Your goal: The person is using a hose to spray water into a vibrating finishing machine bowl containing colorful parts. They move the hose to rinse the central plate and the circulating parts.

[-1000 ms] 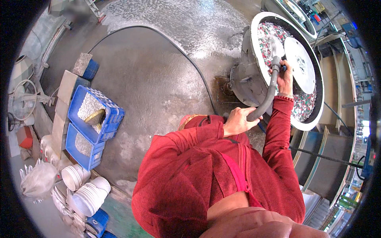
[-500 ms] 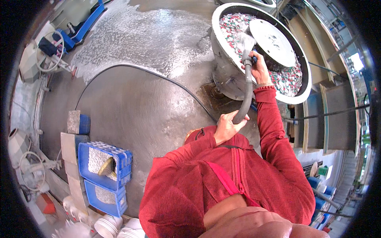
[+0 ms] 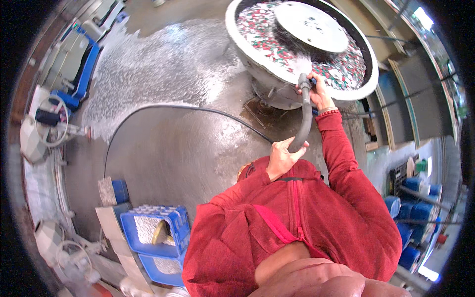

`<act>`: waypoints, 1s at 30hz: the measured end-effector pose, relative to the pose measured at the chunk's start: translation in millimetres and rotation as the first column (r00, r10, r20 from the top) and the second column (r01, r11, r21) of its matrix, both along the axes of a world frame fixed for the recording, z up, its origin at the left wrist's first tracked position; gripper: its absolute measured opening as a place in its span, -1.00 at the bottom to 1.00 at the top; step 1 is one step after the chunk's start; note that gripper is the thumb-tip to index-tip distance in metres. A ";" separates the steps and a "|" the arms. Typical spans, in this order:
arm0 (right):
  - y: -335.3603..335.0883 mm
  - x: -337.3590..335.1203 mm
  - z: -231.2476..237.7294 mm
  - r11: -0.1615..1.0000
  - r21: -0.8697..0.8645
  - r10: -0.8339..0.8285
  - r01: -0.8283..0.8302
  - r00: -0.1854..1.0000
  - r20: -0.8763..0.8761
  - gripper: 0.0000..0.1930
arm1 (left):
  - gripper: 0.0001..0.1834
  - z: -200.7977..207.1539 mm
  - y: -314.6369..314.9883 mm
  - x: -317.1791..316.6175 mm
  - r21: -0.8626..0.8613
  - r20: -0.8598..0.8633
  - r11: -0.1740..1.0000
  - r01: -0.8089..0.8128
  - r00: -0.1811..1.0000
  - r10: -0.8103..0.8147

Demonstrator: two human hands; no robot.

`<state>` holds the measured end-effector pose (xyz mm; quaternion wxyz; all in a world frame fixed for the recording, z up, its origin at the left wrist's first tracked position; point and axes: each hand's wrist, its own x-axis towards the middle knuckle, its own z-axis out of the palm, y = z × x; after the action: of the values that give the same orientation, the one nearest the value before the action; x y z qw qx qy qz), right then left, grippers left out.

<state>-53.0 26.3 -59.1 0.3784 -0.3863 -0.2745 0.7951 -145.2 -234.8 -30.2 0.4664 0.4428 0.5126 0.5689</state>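
Note:
My right hand point(image 3: 319, 92) grips the grey nozzle point(image 3: 304, 85) of a thick hose, fingers by its blue valve lever. Water point(image 3: 303, 64) sprays from it into a round tub point(image 3: 246, 56) with a pale, thick rim. Small red, green and white pieces point(image 3: 262, 34) fill the tub around a white central disc point(image 3: 314, 25). Lower down, my left hand point(image 3: 283, 157) holds the same grey hose point(image 3: 306, 121) where it bends near my waist. Its thumb and fingers are wrapped about the hose.
Foamy water covers the wet floor point(image 3: 163, 64). A black hose point(image 3: 163, 106) curves across it. At lower left, blue crates point(image 3: 129, 232) with white pieces stand beside grey blocks point(image 3: 113, 218). Shelving panels point(image 3: 430, 94) and blue barrels point(image 3: 420, 218) are on the right, handwheel machines point(image 3: 37, 138) on the left.
The view has turned, so the tub sits further up and left and the crates lower and right. The spray now lands nearer the tub's front rim. Both hands keep their hold.

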 end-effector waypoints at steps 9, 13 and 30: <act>-10.7 77.4 16.1 0.973 0.022 -0.230 0.231 0.973 -0.022 -0.68 | -0.91 -4.4 21.1 30.2 0.042 -0.074 0.975 0.219 0.974 -0.215; -11.1 89.8 34.5 0.963 0.132 -0.238 0.237 0.971 -0.007 -0.69 | -0.90 -8.9 18.9 38.7 0.148 -0.109 0.965 0.216 0.973 -0.201; 33.1 -105.6 65.2 0.913 0.171 0.313 -0.370 0.905 0.288 -0.81 | -0.90 -6.5 22.5 -13.9 0.166 0.207 0.936 -0.311 0.939 0.276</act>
<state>-158.6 59.4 6.2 0.2347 -0.3858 -0.4713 0.7576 -159.1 -212.3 -36.7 0.3743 0.3516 0.4702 0.7178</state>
